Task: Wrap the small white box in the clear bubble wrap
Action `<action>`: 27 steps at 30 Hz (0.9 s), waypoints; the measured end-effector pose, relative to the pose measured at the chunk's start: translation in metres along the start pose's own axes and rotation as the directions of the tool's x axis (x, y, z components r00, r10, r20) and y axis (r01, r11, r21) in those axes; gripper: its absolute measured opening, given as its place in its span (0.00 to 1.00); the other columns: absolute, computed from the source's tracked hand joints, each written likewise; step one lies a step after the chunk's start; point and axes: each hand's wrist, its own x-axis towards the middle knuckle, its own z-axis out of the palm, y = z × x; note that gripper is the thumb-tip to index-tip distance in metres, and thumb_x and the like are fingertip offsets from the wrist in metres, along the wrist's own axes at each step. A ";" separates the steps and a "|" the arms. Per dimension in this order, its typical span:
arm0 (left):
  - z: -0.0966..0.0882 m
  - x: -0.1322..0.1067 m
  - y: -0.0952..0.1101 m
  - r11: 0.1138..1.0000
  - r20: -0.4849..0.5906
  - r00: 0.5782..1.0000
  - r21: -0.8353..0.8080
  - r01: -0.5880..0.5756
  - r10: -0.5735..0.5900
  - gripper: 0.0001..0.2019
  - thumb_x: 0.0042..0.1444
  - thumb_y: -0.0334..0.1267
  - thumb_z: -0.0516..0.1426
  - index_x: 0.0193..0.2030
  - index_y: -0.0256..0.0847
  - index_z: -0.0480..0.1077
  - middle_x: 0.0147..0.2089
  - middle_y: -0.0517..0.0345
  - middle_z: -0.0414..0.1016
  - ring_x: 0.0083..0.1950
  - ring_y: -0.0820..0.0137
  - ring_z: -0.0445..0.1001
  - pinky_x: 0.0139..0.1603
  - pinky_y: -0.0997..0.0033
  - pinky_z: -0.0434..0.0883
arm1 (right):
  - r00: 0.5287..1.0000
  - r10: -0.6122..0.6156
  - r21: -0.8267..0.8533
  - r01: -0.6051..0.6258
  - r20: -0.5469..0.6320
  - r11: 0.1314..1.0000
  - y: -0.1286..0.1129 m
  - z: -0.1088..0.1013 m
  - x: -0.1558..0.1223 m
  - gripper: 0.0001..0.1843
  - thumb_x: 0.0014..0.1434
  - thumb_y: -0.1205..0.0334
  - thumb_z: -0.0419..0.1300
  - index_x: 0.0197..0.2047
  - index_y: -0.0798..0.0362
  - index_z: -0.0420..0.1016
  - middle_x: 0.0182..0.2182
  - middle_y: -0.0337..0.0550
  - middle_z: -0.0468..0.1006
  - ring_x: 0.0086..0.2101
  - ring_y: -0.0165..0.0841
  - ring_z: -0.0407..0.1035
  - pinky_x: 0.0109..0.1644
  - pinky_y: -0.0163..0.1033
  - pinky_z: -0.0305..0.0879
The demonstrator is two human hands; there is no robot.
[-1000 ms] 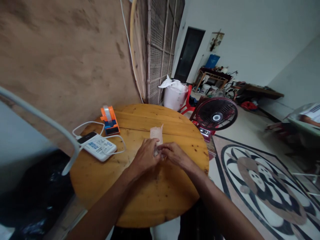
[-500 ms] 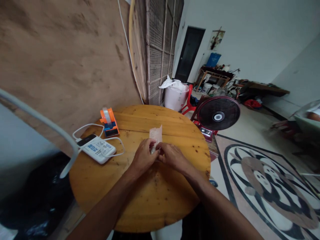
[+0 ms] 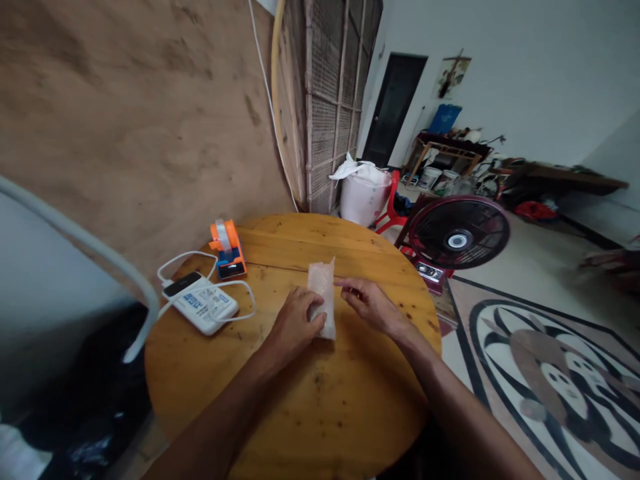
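A strip of clear bubble wrap (image 3: 323, 279), folded like a small pouch, lies lengthwise on the round wooden table (image 3: 350, 407). My left hand (image 3: 298, 320) grips its lower left side, with the thumb across the front. Whether anything is inside the wrap I cannot tell. Just to the right, my right hand (image 3: 374, 303) hovers with the index finger stretched toward the wrap's edge and the other fingers loosely bent, holding nothing. An orange and blue tape dispenser (image 3: 230, 250) with a roll of clear tape stands near the table's back left edge.
On the table's left lie a white power bank (image 3: 207, 312) and a looped white cable (image 3: 250, 293). A fan (image 3: 457, 237) stands beyond the right edge, beside a red chair (image 3: 393, 207) and white sack (image 3: 365, 193). A pale curved tube (image 3: 90, 240) crosses the left side.
My right hand has come away from the wrap and moved right. The wrap now shows its full length, with my left hand still on it. The view has shifted slightly.
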 end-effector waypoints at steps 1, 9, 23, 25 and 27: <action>-0.001 0.000 0.000 1.000 0.004 1.000 0.001 -0.009 0.009 0.07 0.51 0.31 0.55 0.37 0.39 0.70 0.39 0.55 0.70 0.45 0.64 0.68 0.47 0.64 0.66 | 0.999 -0.053 -0.059 0.053 0.008 0.997 0.000 0.000 0.004 0.19 0.60 0.70 0.51 0.52 0.50 0.73 0.39 0.43 0.75 0.36 0.31 0.68 0.42 0.36 0.62; -0.004 0.000 0.005 0.999 0.023 0.999 -0.009 0.042 -0.042 0.12 0.50 0.31 0.56 0.44 0.40 0.68 0.42 0.55 0.70 0.46 0.64 0.68 0.47 0.64 0.67 | 0.974 -0.199 -0.228 0.219 0.106 0.949 -0.001 0.015 0.029 0.14 0.60 0.69 0.52 0.40 0.47 0.78 0.41 0.43 0.70 0.40 0.32 0.65 0.40 0.34 0.59; -0.003 -0.001 0.002 0.997 0.074 0.995 0.039 -0.064 0.061 0.14 0.55 0.31 0.53 0.47 0.44 0.73 0.44 0.54 0.69 0.50 0.63 0.67 0.53 0.61 0.66 | 0.983 -0.170 -0.169 0.180 0.071 0.969 0.005 0.035 0.033 0.12 0.58 0.70 0.56 0.42 0.50 0.78 0.42 0.43 0.70 0.39 0.30 0.67 0.41 0.34 0.59; -0.002 -0.001 0.001 0.997 0.067 0.996 0.048 -0.057 0.054 0.14 0.55 0.32 0.54 0.47 0.43 0.74 0.44 0.53 0.69 0.49 0.63 0.67 0.52 0.62 0.66 | 0.988 -0.152 -0.148 0.155 0.034 0.977 0.007 0.034 0.032 0.17 0.56 0.72 0.55 0.46 0.48 0.76 0.44 0.43 0.70 0.39 0.30 0.67 0.42 0.34 0.59; -0.002 0.000 0.000 0.997 0.066 0.997 0.057 -0.047 0.043 0.14 0.55 0.32 0.54 0.47 0.42 0.74 0.43 0.53 0.69 0.48 0.63 0.68 0.51 0.63 0.67 | 0.996 -0.070 -0.101 0.065 -0.049 0.993 0.010 0.031 0.032 0.20 0.56 0.71 0.55 0.51 0.49 0.73 0.44 0.42 0.72 0.34 0.28 0.67 0.41 0.34 0.61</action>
